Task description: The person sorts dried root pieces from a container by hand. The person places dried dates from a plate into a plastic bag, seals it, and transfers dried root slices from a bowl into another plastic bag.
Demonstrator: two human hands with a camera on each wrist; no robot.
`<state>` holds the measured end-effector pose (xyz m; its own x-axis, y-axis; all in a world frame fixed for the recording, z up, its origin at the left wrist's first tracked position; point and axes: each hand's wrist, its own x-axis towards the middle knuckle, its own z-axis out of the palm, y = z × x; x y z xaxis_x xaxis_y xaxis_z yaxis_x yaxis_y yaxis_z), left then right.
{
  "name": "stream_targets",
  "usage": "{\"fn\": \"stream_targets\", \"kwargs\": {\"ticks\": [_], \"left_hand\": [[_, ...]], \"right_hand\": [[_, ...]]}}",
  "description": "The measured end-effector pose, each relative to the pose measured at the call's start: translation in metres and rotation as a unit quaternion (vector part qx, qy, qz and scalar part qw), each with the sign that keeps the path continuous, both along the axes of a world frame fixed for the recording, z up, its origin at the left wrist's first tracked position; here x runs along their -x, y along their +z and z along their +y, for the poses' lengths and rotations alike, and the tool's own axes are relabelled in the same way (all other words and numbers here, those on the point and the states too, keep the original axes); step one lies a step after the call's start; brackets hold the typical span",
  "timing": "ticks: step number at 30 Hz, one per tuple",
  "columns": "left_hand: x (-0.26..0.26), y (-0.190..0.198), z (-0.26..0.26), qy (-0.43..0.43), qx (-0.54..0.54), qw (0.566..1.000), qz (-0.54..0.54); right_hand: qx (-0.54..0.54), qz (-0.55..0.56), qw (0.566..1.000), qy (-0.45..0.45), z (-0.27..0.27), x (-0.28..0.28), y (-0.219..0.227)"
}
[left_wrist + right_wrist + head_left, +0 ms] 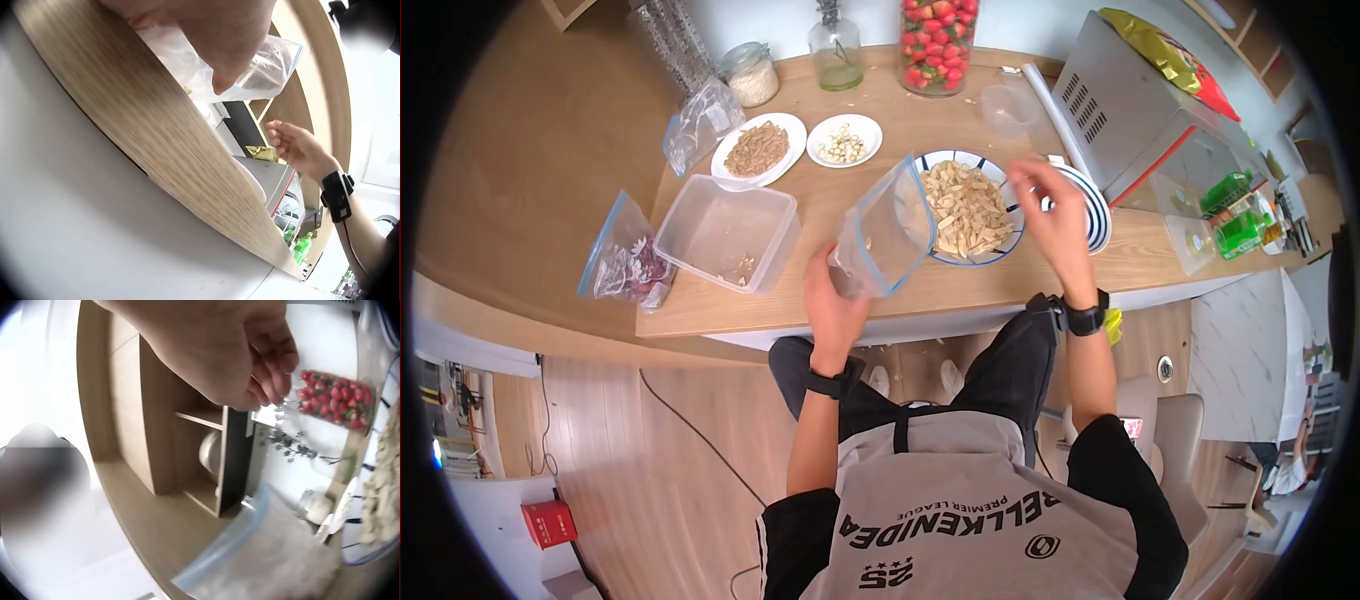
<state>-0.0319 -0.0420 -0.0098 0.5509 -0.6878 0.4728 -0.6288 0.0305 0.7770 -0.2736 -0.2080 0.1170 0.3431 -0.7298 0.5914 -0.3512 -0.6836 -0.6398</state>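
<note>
My left hand (836, 308) grips a clear zip bag (888, 235) with a blue seal strip, its mouth spread and tilted toward the bowl. The bowl (962, 156), white with blue stripes, is heaped with pale dried slices (972, 212). My right hand (1055, 220) is raised at the bowl's right side, fingers loosely bent, with nothing visible in them. Behind and below that hand is a blue-and-white striped plate (1102, 235). In the left wrist view the bag (269, 72) hangs from my left hand, beyond the table edge.
Left of the bag stands a plastic tub (725, 220) with a few bits inside. Another zip bag (628, 262) holds dark reddish pieces. Behind are a plate of brown strips (758, 150), a small plate of pale pieces (843, 140) and a strawberry jar (938, 45). A grey appliance (1125, 110) stands right.
</note>
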Motion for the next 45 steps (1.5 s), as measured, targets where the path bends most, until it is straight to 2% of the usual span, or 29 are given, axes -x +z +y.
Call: {"fn": "stream_targets", "kwargs": {"ticks": [1, 2, 4, 5, 7, 12, 21, 24, 30, 34, 37, 40, 41, 42, 43, 45], "left_hand": [[0.0, -0.001, -0.001, -0.005, 0.003, 1.0, 0.001], [0.0, -0.003, 0.0, -0.004, -0.003, 1.0, 0.002], [-0.001, -0.004, -0.001, 0.001, -0.007, 1.0, 0.006], [-0.001, -0.003, 0.0, -0.005, -0.009, 1.0, 0.015], [-0.003, -0.002, 0.002, -0.005, -0.011, 1.0, 0.022], [-0.004, -0.005, -0.001, -0.002, -0.002, 1.0, -0.027], [-0.003, -0.003, 0.001, 0.003, -0.003, 0.999, -0.041], [-0.003, -0.003, 0.002, -0.014, -0.007, 1.0, -0.002], [-0.001, 0.0, 0.001, -0.006, -0.006, 1.0, -0.003], [-0.003, -0.006, 0.001, 0.005, -0.01, 1.0, -0.007], [-0.003, -0.006, 0.0, -0.011, -0.001, 1.0, 0.006], [-0.004, -0.005, -0.001, -0.003, -0.002, 1.0, 0.0], [-0.004, -0.003, 0.001, -0.005, -0.007, 1.0, -0.005], [-0.003, -0.003, 0.001, -0.009, -0.011, 1.0, -0.01], [-0.002, -0.004, 0.001, -0.011, -0.015, 1.0, -0.01], [-0.002, -0.007, 0.0, -0.009, -0.006, 1.0, 0.009]], "right_hand": [[-0.039, 0.069, 0.997, 0.011, -0.001, 0.001, -0.006], [-0.037, 0.07, 0.997, 0.007, -0.001, 0.002, -0.017], [-0.05, 0.186, 0.981, -0.001, -0.004, 0.002, -0.048], [-0.044, 0.197, 0.979, -0.009, -0.005, 0.0, -0.056], [-0.038, 0.192, 0.981, -0.003, -0.008, 0.0, -0.068], [-0.051, 0.156, 0.986, 0.006, -0.014, -0.001, -0.069], [-0.081, 0.11, 0.991, -0.002, -0.006, 0.002, -0.064], [-0.056, 0.127, 0.99, -0.017, -0.007, 0.001, -0.061], [-0.008, 0.178, 0.984, -0.02, -0.017, -0.001, -0.074], [-0.052, 0.173, 0.984, 0.0, -0.016, -0.004, -0.072], [-0.05, 0.143, 0.988, 0.003, -0.015, -0.005, -0.076], [-0.084, 0.098, 0.991, -0.028, -0.003, -0.007, -0.054], [-0.041, -0.045, 0.998, -0.029, 0.004, -0.008, -0.038], [0.003, -0.188, 0.982, -0.034, 0.013, -0.007, -0.022], [0.0, -0.188, 0.982, -0.037, 0.025, -0.008, -0.005], [0.073, -0.366, 0.927, -0.032, 0.049, -0.014, 0.02]]}}
